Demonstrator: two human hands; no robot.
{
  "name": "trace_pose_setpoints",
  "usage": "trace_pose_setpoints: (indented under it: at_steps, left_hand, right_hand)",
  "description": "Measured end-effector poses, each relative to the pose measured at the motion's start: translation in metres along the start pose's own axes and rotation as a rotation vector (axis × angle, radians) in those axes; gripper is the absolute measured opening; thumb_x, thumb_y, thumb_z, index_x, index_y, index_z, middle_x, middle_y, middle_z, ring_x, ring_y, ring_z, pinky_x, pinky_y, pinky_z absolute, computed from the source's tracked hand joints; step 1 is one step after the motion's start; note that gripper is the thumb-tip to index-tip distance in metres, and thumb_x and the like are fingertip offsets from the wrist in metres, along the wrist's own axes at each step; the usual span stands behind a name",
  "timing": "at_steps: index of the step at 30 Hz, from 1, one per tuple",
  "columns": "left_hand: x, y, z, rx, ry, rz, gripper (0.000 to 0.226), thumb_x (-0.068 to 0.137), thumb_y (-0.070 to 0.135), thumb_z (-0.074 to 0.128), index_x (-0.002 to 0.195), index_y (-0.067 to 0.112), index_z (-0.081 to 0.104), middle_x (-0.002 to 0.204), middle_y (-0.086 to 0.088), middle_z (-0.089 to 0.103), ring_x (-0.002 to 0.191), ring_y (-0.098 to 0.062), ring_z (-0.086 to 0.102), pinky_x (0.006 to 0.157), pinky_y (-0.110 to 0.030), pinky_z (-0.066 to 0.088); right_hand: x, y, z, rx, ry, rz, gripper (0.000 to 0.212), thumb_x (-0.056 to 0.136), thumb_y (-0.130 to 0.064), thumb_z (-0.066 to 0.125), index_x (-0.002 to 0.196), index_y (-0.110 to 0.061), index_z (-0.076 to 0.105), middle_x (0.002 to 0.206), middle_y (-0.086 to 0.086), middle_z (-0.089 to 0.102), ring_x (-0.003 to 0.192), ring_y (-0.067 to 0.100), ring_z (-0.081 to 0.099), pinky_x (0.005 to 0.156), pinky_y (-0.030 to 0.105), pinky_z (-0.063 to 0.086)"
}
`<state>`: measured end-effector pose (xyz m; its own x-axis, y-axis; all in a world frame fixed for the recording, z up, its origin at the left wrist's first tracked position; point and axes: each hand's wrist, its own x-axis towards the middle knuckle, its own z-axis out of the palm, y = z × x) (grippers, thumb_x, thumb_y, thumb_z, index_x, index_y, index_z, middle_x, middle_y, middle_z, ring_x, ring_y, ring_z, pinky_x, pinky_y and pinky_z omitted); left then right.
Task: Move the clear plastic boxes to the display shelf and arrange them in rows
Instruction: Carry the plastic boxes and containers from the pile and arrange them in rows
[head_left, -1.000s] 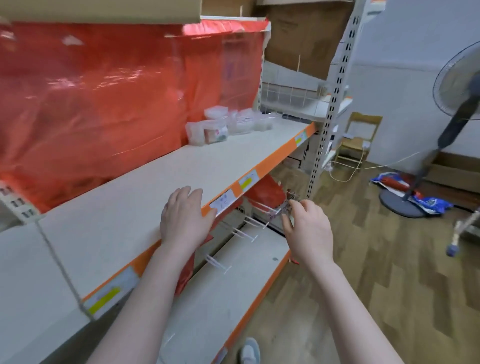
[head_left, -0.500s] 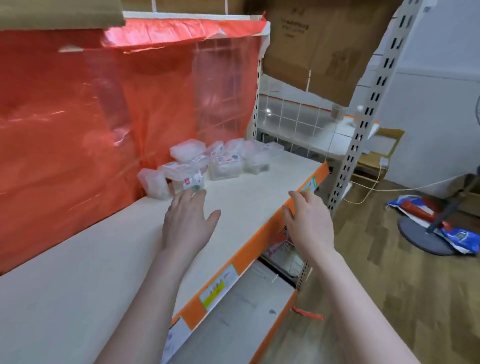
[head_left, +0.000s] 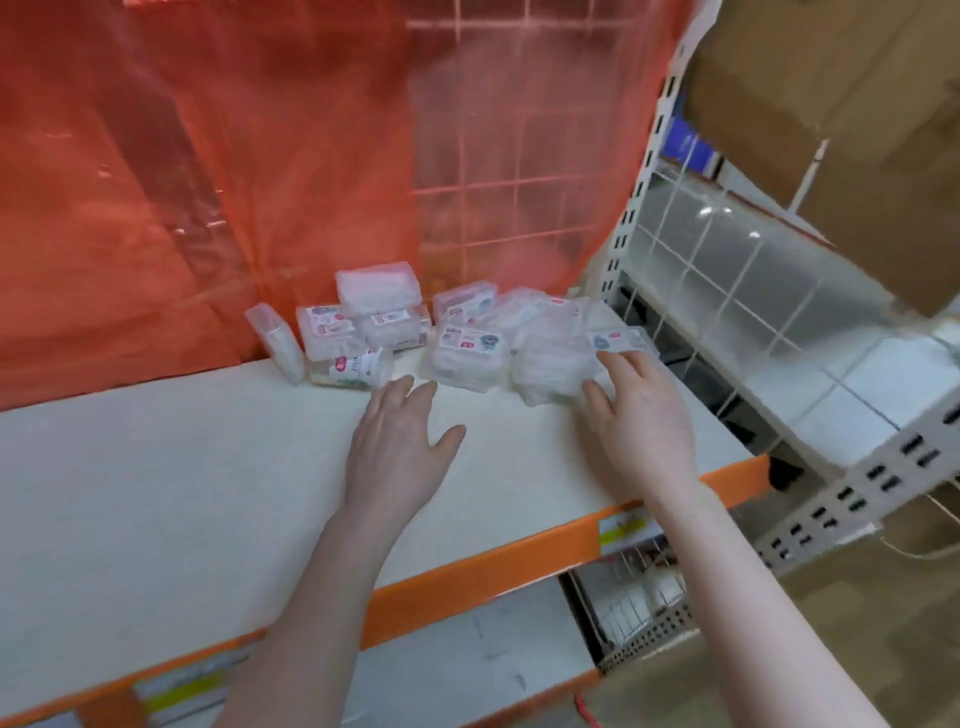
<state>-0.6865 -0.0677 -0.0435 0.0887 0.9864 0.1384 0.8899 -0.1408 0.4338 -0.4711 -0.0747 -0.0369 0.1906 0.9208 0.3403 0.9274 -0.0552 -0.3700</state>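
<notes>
Your left hand (head_left: 397, 457) is flat and spread over the white shelf board (head_left: 182, 478), fingers straight, holding nothing, its fingertips just short of the nearest labelled box (head_left: 358, 370); your right hand (head_left: 641, 426) is also open with fingers extended, its fingertips touching the flat box at the right end (head_left: 558, 371) but not yet curled round it. The clear plastic boxes (head_left: 441, 338) sit in a loose heap at the back of the shelf against the red plastic sheet (head_left: 260, 156), some stacked, some leaning, one standing on edge at the far left (head_left: 275, 340). The main risk, as I judge it, is that a sweep with open fingers shoves the heap rather than lifts a box: the box on top of the left stack (head_left: 378, 287) could slide off, the upright one could topple, and those on the right lie near the wire grid (head_left: 727, 291) and the shelf's end, so a push that way may send one over. The boxes are slick and transparent, so a shallow pinch could slip. As for counts: two hands, one shelf board in use, and roughly nine or ten boxes; blur and overlapping clear lids stop you telling the exact number. No rows are formed yet
</notes>
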Motion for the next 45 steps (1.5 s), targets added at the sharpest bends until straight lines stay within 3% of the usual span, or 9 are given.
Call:
trace_pose_setpoints:
  at_steps: [7,13,17,29,34,37,41,45]
  left_hand:
    - [-0.001,0.023,0.003,0.045,0.045,-0.139,0.059,0.092,0.041,0.052,0.144,0.017,0.036,0.153,-0.004,0.028,0.142,-0.018,0.018,0.112,-0.029,0.017]
    - [0.007,0.025,0.0,0.058,0.066,-0.15,0.059,0.092,0.04,0.052,0.144,0.019,0.035,0.153,-0.002,0.027,0.142,-0.017,0.018,0.112,-0.03,0.019]
    - [0.011,0.023,0.0,0.044,0.069,-0.119,0.059,0.092,0.039,0.054,0.144,0.019,0.035,0.152,-0.001,0.028,0.141,-0.016,0.02,0.111,-0.029,0.02]
    - [0.041,0.021,-0.012,0.113,0.023,0.133,0.06,0.089,0.035,0.06,0.142,0.019,0.038,0.148,0.002,0.034,0.138,-0.015,0.025,0.111,-0.028,0.023]
    - [0.068,0.03,-0.023,0.237,-0.121,0.282,0.068,0.089,0.039,0.06,0.147,0.023,0.029,0.154,0.005,0.024,0.14,-0.013,0.02,0.11,-0.027,0.019]
    - [0.084,0.036,-0.025,0.315,-0.21,0.303,0.07,0.088,0.039,0.06,0.147,0.024,0.026,0.154,0.007,0.021,0.139,-0.014,0.021,0.106,-0.029,0.026]
    - [0.099,0.038,-0.02,0.392,-0.298,0.325,0.069,0.084,0.041,0.063,0.144,0.022,0.032,0.146,0.004,0.033,0.135,-0.018,0.031,0.1,-0.034,0.036]
    - [0.104,0.038,-0.016,0.43,-0.349,0.313,0.068,0.086,0.038,0.06,0.145,0.019,0.031,0.147,0.001,0.035,0.135,-0.02,0.033,0.105,-0.039,0.036]
  right_hand:
    - [0.05,0.012,0.006,0.04,-0.202,-0.234,0.052,0.093,-0.034,0.052,0.135,-0.005,0.045,0.132,0.015,0.05,0.124,0.031,0.042,0.101,0.035,0.028]
    - [0.061,0.008,0.008,-0.008,-0.329,-0.282,0.056,0.088,-0.05,0.052,0.125,-0.008,0.052,0.122,0.011,0.054,0.117,0.028,0.045,0.096,0.035,0.032]
    - [0.062,0.005,0.008,-0.02,-0.382,-0.268,0.057,0.084,-0.044,0.061,0.126,-0.008,0.049,0.121,0.01,0.051,0.118,0.026,0.044,0.093,0.034,0.034]
    - [0.055,0.013,-0.003,0.065,-0.321,-0.161,0.056,0.08,-0.033,0.065,0.128,-0.008,0.049,0.121,0.007,0.05,0.119,0.023,0.043,0.091,0.032,0.036]
    - [0.043,0.019,-0.011,0.073,-0.27,-0.127,0.06,0.079,-0.034,0.065,0.132,-0.011,0.048,0.127,0.008,0.049,0.123,0.024,0.042,0.093,0.032,0.036]
    - [0.034,0.023,-0.015,0.054,-0.264,-0.108,0.056,0.08,-0.035,0.064,0.128,-0.01,0.05,0.128,0.007,0.049,0.122,0.024,0.042,0.092,0.032,0.037]
    - [0.027,0.026,-0.019,0.054,-0.264,-0.089,0.055,0.079,-0.036,0.064,0.126,-0.011,0.051,0.125,0.006,0.051,0.118,0.023,0.045,0.09,0.032,0.039]
    - [0.023,0.028,-0.022,0.054,-0.249,-0.063,0.054,0.08,-0.036,0.063,0.127,-0.011,0.05,0.125,0.005,0.05,0.119,0.022,0.044,0.092,0.032,0.038]
